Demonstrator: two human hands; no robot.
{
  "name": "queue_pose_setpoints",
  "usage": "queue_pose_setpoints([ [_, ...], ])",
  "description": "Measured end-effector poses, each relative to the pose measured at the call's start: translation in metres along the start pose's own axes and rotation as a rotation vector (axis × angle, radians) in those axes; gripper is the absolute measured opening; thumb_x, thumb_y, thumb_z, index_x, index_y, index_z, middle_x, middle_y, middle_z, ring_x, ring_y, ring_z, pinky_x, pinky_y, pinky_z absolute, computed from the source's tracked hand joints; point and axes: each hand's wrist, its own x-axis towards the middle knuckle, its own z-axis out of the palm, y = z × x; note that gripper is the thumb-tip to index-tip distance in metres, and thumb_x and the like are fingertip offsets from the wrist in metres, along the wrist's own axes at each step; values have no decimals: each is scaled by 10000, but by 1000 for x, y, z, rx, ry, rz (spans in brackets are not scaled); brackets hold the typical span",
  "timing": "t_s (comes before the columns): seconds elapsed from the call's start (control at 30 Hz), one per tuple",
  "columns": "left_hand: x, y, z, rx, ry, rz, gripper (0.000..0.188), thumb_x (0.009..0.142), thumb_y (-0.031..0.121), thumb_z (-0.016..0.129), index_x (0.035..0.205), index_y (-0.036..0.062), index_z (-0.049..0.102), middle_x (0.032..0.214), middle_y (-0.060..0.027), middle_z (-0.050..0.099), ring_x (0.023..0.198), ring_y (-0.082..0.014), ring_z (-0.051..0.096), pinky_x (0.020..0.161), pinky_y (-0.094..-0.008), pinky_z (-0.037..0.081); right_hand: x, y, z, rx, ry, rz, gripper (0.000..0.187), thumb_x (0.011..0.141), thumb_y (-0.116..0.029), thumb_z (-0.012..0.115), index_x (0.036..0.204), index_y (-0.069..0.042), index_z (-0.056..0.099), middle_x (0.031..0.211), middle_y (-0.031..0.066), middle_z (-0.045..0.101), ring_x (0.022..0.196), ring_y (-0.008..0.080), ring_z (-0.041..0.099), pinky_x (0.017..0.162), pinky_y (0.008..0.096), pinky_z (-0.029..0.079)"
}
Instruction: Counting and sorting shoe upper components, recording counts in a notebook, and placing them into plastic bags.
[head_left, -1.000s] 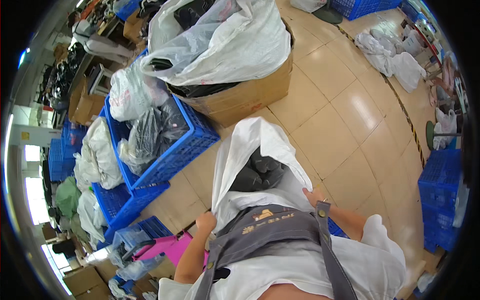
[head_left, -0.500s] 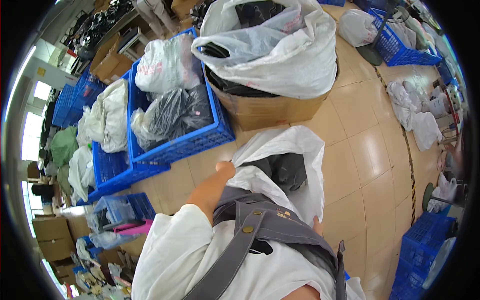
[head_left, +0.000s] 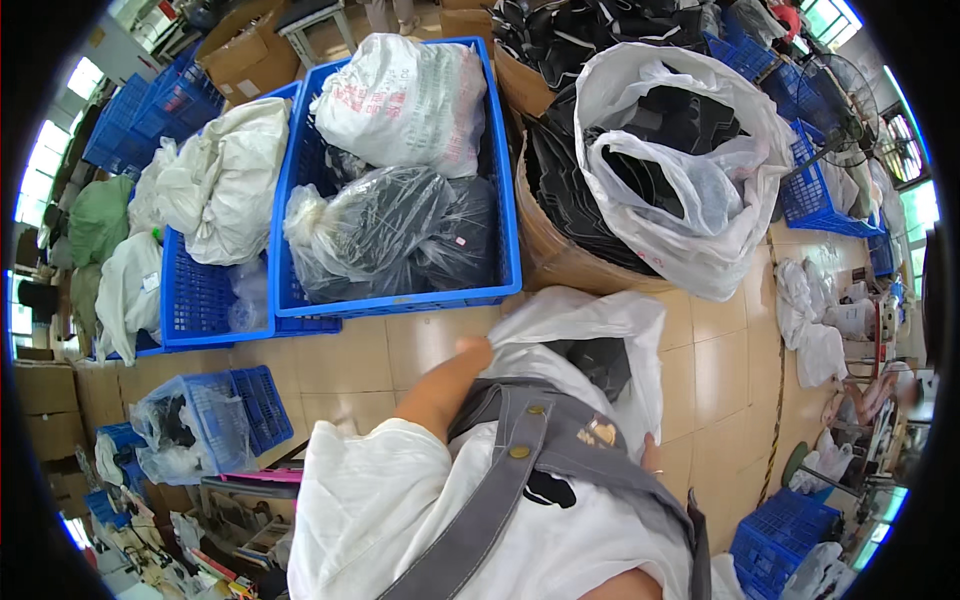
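Note:
A white woven sack (head_left: 642, 335) stands upright in front of me with its mouth open, and dark grey or black pieces (head_left: 603, 368) lie inside it. My left hand (head_left: 474, 352) is closed on the left side of its rim. On the opposite side, my right hand (head_left: 651, 454) grips the sack's right edge; my grey apron hides most of that hand. Just beyond stands a cardboard box (head_left: 560, 250) filled with flat black pieces, and a second open white sack (head_left: 735, 265) holding more black pieces rests on it.
Left of the box, a blue crate (head_left: 400, 303) holds stuffed white and clear bags. Another blue crate (head_left: 215, 335) with white sacks adjoins it. A standing fan (head_left: 835, 110) is at the far right. Stacked blue crates (head_left: 785, 530) stand at the near right, beyond a striped floor line.
My view has turned, so the crates and the box sit differently in the picture. Both hands keep hold of the sack, and its mouth looks narrower.

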Motion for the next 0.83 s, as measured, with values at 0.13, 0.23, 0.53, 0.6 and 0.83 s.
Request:
queue_pose_setpoints([
  [0.13,11,-48,-2,-181,-6,-20,288,764,201,499,952,47,652,1034,-172,614,963,-316,594,783,-399,481,1,17,3,-284,58,-210,482,868,-322,482,1062,117,536,1040,309,547,1027,370,524,896,400,385],
  [0.23,12,-46,-17,-189,-67,22,297,773,235,515,957,42,646,1010,-170,619,955,-321,594,805,-390,476,38,69,16,-134,-103,-102,459,818,-308,521,1044,90,545,957,275,593,886,403,569,797,444,424],
  [0.53,-29,17,-17,-181,773,460,676,701,330,643,1264,59,385,1324,-237,308,1231,-378,274,1016,-498,196,5,87,76,-10,9,-454,371,782,-147,531,1114,17,503,984,216,580,904,326,577,783,377,460],
  [0.6,-40,31,-7,29,768,492,695,703,319,650,1275,33,378,1343,-228,296,1251,-378,250,1021,-494,192,-18,93,70,189,-92,-299,357,799,-131,502,1135,-9,504,1003,211,578,912,339,576,819,390,452],
  [0.83,-49,161,50,612,874,896,724,661,172,609,1311,38,320,1367,-250,233,1291,-389,178,1074,-483,85,-126,309,95,467,135,173,296,794,-204,501,1024,-46,601,926,173,631,852,263,611,769,355,471],
])
